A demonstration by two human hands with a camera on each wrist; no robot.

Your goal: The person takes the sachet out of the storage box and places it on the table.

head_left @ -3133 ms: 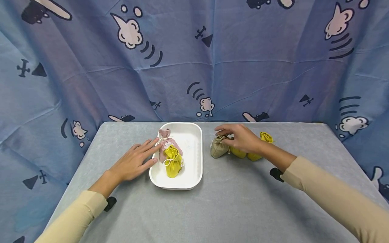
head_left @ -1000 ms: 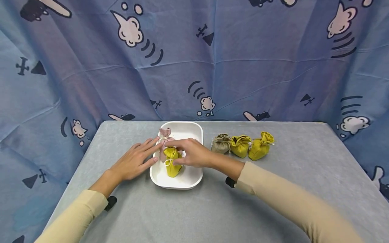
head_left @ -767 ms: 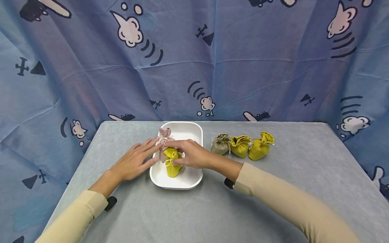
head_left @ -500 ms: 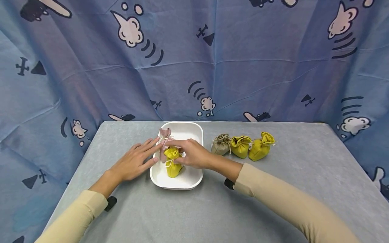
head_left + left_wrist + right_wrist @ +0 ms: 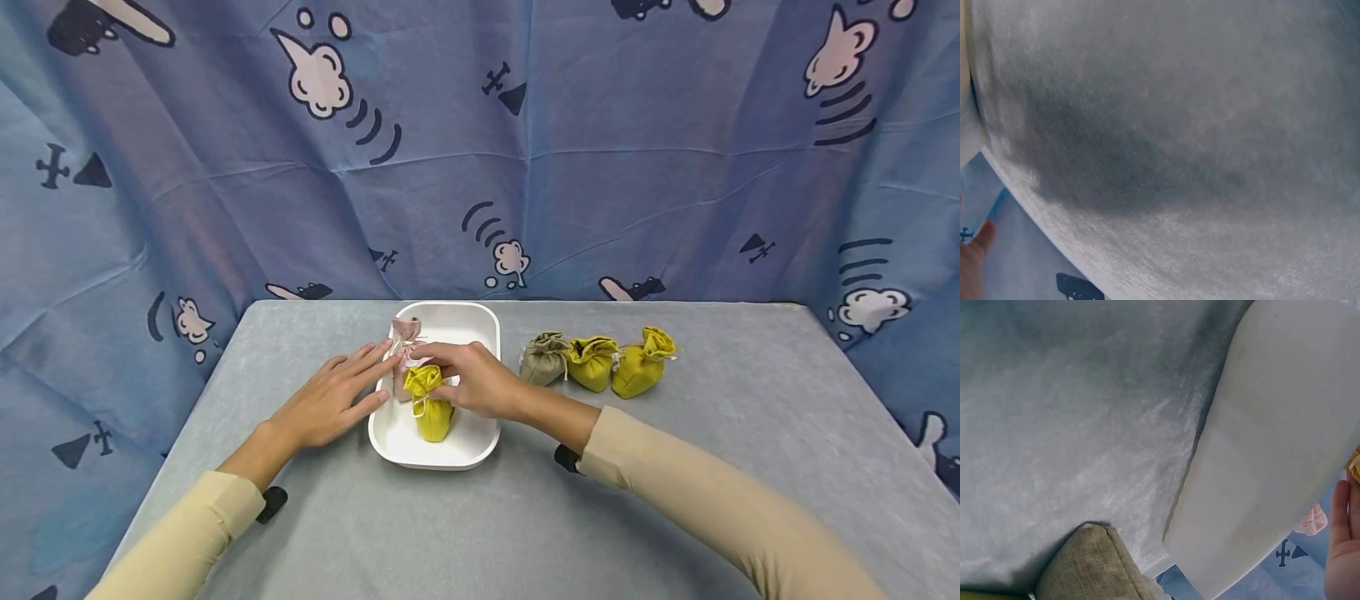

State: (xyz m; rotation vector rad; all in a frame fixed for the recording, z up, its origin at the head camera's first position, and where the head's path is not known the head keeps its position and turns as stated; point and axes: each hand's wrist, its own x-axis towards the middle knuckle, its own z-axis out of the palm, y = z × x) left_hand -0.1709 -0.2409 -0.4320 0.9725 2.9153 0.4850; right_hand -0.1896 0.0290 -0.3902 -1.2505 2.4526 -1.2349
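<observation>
In the head view, a white tray (image 5: 472, 446) holds a pink drawstring pouch (image 5: 402, 385) and, nearer the front, a yellow drawstring pouch (image 5: 433, 423) with a white string. My right hand (image 5: 476, 379) reaches in from the right and pinches the yellow pouch near its neck; the pouch stands slightly tilted. With fingers spread, my left hand (image 5: 333, 400) rests at the tray's left rim, its fingertips by the pink pouch. The right wrist view catches part of the right hand (image 5: 1342, 556) beyond the tray wall. Only the left thumb (image 5: 977, 250) shows in the left wrist view.
Right of the tray, a grey-brown pouch (image 5: 544, 358), a yellow pouch (image 5: 592, 367) and another yellow pouch (image 5: 637, 371) stand in a row on the grey table (image 5: 525, 517). A patterned blue curtain (image 5: 600, 192) hangs behind the table's far edge.
My right hand has moved left from the grey-brown pouch to the yellow pouch in the tray. That pouch has turned a little, its base shifting slightly right. The left hand has stayed put.
</observation>
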